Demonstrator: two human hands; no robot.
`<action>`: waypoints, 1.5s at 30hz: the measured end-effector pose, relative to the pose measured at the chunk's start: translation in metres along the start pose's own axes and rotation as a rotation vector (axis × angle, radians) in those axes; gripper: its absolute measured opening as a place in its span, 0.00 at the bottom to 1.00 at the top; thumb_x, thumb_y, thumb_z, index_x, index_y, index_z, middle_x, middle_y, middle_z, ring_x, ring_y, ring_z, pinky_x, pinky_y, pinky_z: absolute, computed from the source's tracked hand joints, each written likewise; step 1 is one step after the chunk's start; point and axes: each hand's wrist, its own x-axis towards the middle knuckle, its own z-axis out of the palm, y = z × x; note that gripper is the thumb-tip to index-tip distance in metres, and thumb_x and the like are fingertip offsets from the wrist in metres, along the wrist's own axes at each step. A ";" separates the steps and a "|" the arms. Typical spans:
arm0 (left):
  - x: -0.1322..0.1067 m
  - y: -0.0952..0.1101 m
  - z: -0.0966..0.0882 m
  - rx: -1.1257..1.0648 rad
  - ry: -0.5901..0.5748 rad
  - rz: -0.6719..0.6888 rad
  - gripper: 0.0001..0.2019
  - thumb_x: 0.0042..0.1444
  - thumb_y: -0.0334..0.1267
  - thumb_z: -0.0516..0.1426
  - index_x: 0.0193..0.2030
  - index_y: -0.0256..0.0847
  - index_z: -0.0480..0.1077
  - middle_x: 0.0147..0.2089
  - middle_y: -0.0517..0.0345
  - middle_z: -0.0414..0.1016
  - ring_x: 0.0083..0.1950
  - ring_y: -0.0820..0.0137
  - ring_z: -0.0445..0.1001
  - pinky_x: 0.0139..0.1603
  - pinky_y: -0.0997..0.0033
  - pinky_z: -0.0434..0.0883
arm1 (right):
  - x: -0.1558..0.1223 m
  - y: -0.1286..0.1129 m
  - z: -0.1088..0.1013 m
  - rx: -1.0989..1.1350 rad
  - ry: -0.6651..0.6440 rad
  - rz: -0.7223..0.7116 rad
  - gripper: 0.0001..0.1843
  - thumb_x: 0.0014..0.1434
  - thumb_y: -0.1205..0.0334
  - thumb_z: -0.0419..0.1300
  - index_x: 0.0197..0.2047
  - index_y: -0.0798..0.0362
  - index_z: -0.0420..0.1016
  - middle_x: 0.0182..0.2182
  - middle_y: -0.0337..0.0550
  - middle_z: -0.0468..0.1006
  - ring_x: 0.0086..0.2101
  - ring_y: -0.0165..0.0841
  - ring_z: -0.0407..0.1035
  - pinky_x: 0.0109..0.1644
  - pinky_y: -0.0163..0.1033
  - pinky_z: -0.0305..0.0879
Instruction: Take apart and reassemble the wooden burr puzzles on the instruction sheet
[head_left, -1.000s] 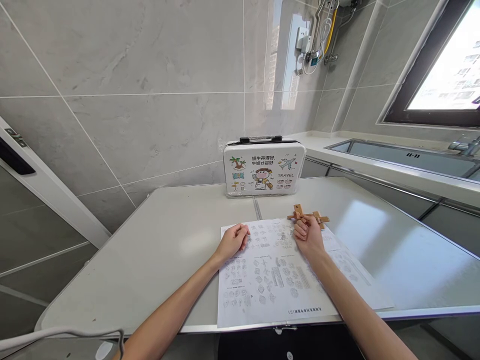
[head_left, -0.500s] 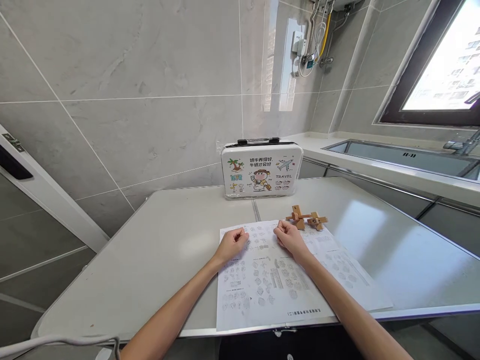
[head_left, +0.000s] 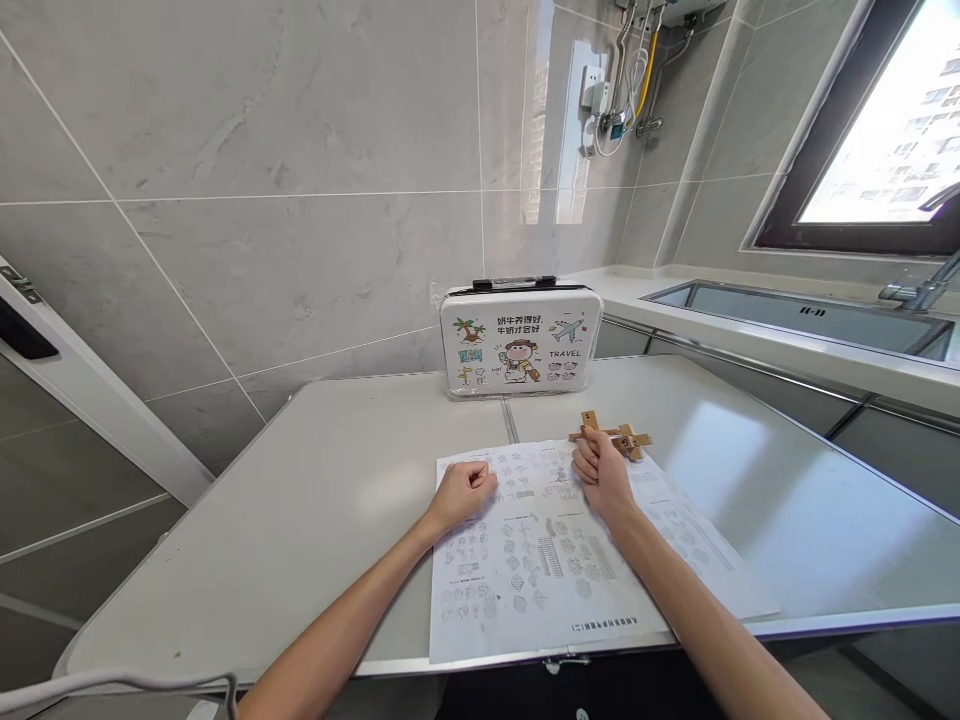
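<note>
Two small interlocking wooden cross puzzles with printed numbers stand side by side at the far edge of a printed paper sheet (head_left: 525, 620). My right hand (head_left: 602, 470) is curled closed just in front of the left wooden puzzle (head_left: 589, 418), hiding its lower part; whether the fingers touch it I cannot make out. Close by on the right is the other wooden puzzle (head_left: 636, 442). My left hand (head_left: 463, 492) rests as a loose fist on the sheet's left part, with nothing seen in it.
Behind the sheet, a white cartoon-printed case (head_left: 521, 345) stands upright against the wall side of the pale table (head_left: 337, 500). A counter with a sink (head_left: 795, 310) runs along the right. A white cable (head_left: 112, 680) crosses the lower left corner.
My right hand has moved slightly right and turned more upright, now overlapping the left wooden puzzle. My left fist has stayed in place. The view has shifted slightly.
</note>
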 end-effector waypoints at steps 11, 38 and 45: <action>-0.001 0.003 0.001 -0.007 -0.006 -0.007 0.21 0.57 0.43 0.56 0.24 0.44 0.45 0.24 0.67 0.44 0.27 0.74 0.44 0.29 0.70 0.46 | 0.014 -0.012 -0.027 0.591 0.133 0.164 0.19 0.73 0.54 0.49 0.28 0.48 0.58 0.13 0.25 0.54 0.10 0.22 0.49 0.10 0.29 0.48; 0.000 0.007 0.004 -0.290 0.042 0.037 0.23 0.61 0.58 0.62 0.50 0.40 0.69 0.48 0.50 0.75 0.45 0.66 0.73 0.46 0.68 0.68 | -0.033 0.006 0.032 -0.594 -0.502 0.086 0.25 0.65 0.37 0.59 0.30 0.50 0.68 0.15 0.30 0.61 0.16 0.25 0.50 0.18 0.33 0.45; -0.004 0.010 0.003 -0.492 -0.223 0.089 0.32 0.63 0.61 0.60 0.66 0.41 0.68 0.65 0.40 0.73 0.66 0.54 0.71 0.67 0.55 0.64 | -0.047 0.013 0.037 -0.732 -0.713 0.104 0.26 0.67 0.37 0.56 0.29 0.50 0.66 0.18 0.30 0.61 0.18 0.26 0.51 0.22 0.34 0.46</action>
